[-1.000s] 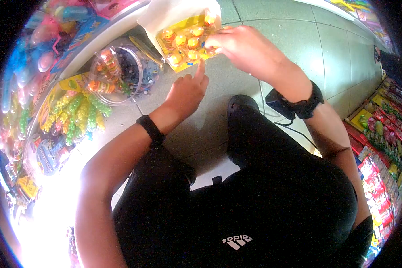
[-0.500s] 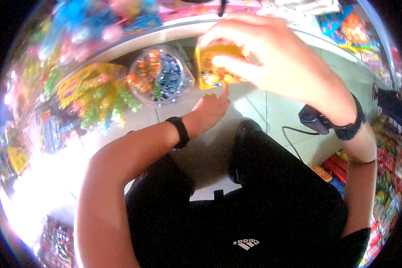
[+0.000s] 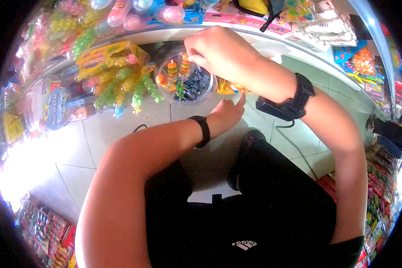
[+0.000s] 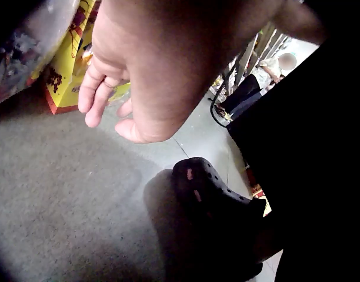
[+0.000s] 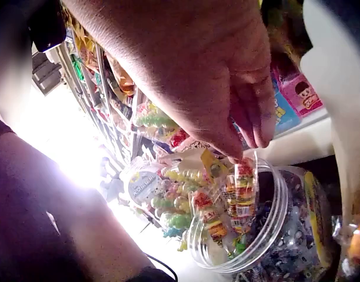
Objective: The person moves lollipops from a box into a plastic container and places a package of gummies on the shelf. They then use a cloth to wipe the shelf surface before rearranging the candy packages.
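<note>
My right hand reaches over a clear round jar, pinching the top of a wrapped, striped candy stick. In the right wrist view the fingertips of the right hand meet the top of that wrapped candy, which stands inside the jar rim beside a similar one. My left hand has its index finger extended at the edge of a yellow box, partly hidden by my right forearm. The left wrist view shows the left hand with bent fingers beside the yellow box.
Small dark and blue pieces fill part of the jar. Left of it are bunches of green and yellow beaded toys and a yellow carton. A shelf edge runs behind. A dark shoe stands on the tiled floor.
My right hand has left the yellow box, moved left to the jar and taken hold of a wrapped candy. My left index finger remains at the box. The head view has shifted.
</note>
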A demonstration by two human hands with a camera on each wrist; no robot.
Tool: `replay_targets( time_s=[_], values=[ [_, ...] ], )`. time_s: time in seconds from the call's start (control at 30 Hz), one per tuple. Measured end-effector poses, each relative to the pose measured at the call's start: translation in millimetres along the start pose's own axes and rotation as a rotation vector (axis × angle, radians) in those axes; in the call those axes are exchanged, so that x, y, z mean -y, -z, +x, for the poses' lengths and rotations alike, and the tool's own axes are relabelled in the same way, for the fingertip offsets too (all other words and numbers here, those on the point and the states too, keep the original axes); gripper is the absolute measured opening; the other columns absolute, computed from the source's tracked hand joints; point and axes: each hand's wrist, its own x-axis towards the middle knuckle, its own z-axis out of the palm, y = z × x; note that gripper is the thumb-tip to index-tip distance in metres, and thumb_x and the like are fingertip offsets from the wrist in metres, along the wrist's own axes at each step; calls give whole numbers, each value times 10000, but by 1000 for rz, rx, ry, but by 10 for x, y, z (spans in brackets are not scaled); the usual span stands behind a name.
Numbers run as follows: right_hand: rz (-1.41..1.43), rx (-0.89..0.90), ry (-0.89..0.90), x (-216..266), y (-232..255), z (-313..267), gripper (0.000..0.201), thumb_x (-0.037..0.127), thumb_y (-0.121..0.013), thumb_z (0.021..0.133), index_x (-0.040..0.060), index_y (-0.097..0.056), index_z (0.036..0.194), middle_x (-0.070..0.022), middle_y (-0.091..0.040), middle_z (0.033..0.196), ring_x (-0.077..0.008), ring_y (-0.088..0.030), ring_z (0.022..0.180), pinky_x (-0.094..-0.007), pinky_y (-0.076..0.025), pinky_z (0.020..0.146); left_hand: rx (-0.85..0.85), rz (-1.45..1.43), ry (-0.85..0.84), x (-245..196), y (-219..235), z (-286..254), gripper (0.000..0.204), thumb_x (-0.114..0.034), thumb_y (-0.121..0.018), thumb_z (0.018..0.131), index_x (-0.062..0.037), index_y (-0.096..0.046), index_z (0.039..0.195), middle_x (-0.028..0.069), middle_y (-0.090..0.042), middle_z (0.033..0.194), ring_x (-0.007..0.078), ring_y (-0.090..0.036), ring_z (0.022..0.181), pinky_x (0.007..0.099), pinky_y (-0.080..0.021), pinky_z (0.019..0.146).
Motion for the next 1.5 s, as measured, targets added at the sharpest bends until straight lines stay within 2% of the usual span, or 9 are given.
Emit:
replay_targets(
  time_s=[0.23, 0.33, 0.4, 0.7, 1.0, 1.07, 1.13, 1.2, 1.5],
  values=[
    [69, -113, -21, -77, -105, -53, 213, 78, -666, 761, -4, -576, 936, -172, -630, 788, -366, -638, 771, -438, -520, 660, 88, 4, -15, -12, 56, 10, 277, -79, -562, 787, 74, -599, 1015, 345, -359, 1342, 295, -640, 735, 412, -541, 688],
    [97, -144, 23, -139, -224, 3, 279, 31, -678, 738, 9, -561, 990, -171, -628, 859, -352, -636, 830, -431, -520, 704, 150, -7, 18, -4, 18, 4, 196, -111, -544, 806, 5, -556, 965, 178, -619, 999, 294, -634, 830, 414, -528, 708],
    [177, -127, 24, -159, -246, 20, 304, 23, -691, 728, 21, -572, 1007, -149, -613, 875, -311, -630, 808, -398, -518, 705, 9, -40, -35, 19, -8, -33, 267, -71, -556, 784, 61, -593, 1013, 321, -364, 1348, 276, -638, 732, 396, -539, 707],
    [271, 62, 94, -134, -68, 24, 191, -39, -671, 677, 10, -647, 861, -165, -628, 864, -328, -631, 863, -413, -502, 742, 96, -48, -14, -7, 71, 5, 266, -62, -551, 785, 70, -589, 1013, 342, -345, 1360, 302, -641, 755, 404, -538, 728],
    [155, -283, 202, 25, 664, -301, 82, 41, -640, 801, 4, -597, 860, -135, -630, 770, -270, -650, 734, -356, -520, 655, 70, -23, 0, 14, 101, -16, 250, -68, -580, 769, 28, -540, 997, 317, -299, 1411, 297, -637, 785, 409, -539, 706],
    [470, -98, -149, 226, 1054, -459, 91, 55, -580, 890, 26, -556, 807, -100, -585, 748, -155, -554, 557, -265, -484, 541, 110, -20, 13, 5, 141, 0, 263, -65, -588, 764, 24, -545, 1007, 313, -310, 1406, 295, -638, 779, 408, -541, 701],
    [279, -219, 84, 14, 1221, -762, 123, 126, -669, 861, 35, -587, 845, -28, -578, 786, -68, -513, 598, -194, -441, 505, 151, -22, 18, -18, 160, 17, 275, -63, -597, 759, 21, -550, 1017, 309, -321, 1400, 292, -638, 774, 406, -543, 696],
    [306, -279, -285, 183, 1447, -1198, 132, -1, -648, 806, 16, -606, 930, -89, -647, 899, -146, -640, 840, -295, -521, 743, 145, -10, 52, -21, 152, 18, 251, -52, -595, 761, 16, -553, 998, 312, -307, 1409, 290, -640, 766, 406, -545, 692],
    [199, -49, -511, -184, 1049, -2073, 184, 89, -735, 751, 41, -643, 902, -112, -666, 819, -197, -651, 687, -300, -522, 633, 117, 19, 12, -1, 121, -8, 220, -28, -595, 749, 17, -516, 950, 327, -281, 1424, 301, -643, 727, 418, -551, 653]
  ],
)
